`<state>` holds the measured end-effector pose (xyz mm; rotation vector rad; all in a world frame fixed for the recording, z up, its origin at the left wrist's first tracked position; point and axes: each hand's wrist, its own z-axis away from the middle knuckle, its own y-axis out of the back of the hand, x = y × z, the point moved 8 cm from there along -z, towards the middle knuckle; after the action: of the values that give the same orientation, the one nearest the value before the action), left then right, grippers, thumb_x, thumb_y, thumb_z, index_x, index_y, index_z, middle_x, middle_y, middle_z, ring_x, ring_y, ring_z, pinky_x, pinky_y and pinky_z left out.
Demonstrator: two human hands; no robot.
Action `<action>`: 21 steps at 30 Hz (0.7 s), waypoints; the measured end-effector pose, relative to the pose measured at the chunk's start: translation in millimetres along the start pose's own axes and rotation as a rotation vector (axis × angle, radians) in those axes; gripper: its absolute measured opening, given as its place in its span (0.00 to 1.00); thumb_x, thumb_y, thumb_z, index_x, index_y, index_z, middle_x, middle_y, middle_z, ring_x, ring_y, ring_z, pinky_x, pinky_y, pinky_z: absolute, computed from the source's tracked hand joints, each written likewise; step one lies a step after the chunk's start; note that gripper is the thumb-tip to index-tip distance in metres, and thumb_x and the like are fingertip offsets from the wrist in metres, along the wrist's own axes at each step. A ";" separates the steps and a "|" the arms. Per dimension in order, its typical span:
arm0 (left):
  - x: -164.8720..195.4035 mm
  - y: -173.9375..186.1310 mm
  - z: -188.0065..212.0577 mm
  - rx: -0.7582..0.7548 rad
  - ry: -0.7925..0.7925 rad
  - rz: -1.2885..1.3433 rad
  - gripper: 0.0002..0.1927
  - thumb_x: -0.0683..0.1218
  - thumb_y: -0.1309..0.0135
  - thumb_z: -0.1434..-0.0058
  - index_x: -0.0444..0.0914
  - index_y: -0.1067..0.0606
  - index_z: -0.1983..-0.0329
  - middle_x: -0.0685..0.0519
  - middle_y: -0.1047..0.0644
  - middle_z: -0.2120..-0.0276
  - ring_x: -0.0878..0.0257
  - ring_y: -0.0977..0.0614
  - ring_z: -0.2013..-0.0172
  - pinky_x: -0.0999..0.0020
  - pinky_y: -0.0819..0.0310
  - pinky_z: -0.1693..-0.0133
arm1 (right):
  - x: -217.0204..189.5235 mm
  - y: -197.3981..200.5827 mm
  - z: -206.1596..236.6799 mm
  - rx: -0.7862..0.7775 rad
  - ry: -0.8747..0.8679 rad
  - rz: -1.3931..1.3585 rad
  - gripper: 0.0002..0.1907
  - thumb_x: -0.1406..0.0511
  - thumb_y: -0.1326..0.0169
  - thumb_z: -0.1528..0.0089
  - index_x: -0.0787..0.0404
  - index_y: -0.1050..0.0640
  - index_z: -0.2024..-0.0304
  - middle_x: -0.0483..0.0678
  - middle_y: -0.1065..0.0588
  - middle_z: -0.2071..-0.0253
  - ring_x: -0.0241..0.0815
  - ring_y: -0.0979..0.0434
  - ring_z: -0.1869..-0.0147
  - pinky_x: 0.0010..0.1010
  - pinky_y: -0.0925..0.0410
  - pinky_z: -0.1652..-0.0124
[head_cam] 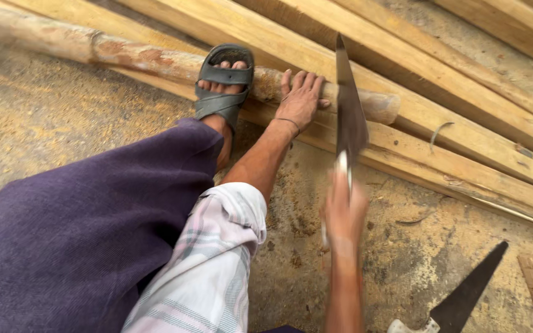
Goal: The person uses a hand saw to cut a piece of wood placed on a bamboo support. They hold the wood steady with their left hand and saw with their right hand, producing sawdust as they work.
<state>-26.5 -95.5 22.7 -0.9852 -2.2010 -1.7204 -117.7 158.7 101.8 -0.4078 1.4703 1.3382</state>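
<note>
Head view looks down at a round wooden pole (155, 58) that lies across squared timber planks (439, 80) on sawdust-covered ground (44, 117). The left hand (300, 98) lies flat on the pole near its cut end, fingers spread over the top and pressing it down, so the pole is directly under this grip. A foot in a grey sandal (223, 83) stands on the same pole, just beside the left hand. The right hand (343, 209) is blurred; its grip is closed around the handle of a handsaw (350, 111). The blade points away from the person and meets the pole just beside the left fingers, between them and the pole's end. A second saw (464, 296) lies on the ground at the lower right, well apart from both hands.
</note>
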 end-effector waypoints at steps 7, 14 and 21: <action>-3.2 -5.5 5.2 0.003 0.005 0.001 0.29 0.59 0.52 0.33 0.40 0.36 0.34 0.49 0.32 0.40 0.51 0.40 0.32 0.40 0.68 0.31 | 137.0 59.3 154.1 0.101 -0.288 -0.133 0.21 0.55 0.57 0.29 0.60 0.23 0.68 0.37 0.38 0.85 0.28 0.41 0.85 0.26 0.45 0.84; -1.0 2.6 0.0 -0.008 -0.006 0.006 0.29 0.59 0.52 0.33 0.40 0.36 0.34 0.48 0.33 0.39 0.51 0.40 0.33 0.39 0.70 0.32 | -24.6 -0.5 2.2 -0.019 0.008 -0.122 0.20 0.54 0.57 0.29 0.57 0.23 0.69 0.36 0.39 0.86 0.29 0.42 0.86 0.26 0.48 0.85; -3.1 -5.5 6.5 0.011 -0.018 0.009 0.29 0.59 0.50 0.34 0.41 0.36 0.34 0.48 0.32 0.40 0.50 0.40 0.33 0.39 0.68 0.32 | 76.3 32.5 100.1 0.133 0.122 0.012 0.20 0.57 0.56 0.26 0.64 0.25 0.65 0.41 0.35 0.77 0.32 0.35 0.74 0.30 0.39 0.75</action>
<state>-25.8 -91.4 14.7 -1.0108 -2.2110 -1.7000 -127.2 285.1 72.7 -0.4003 1.6550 1.2346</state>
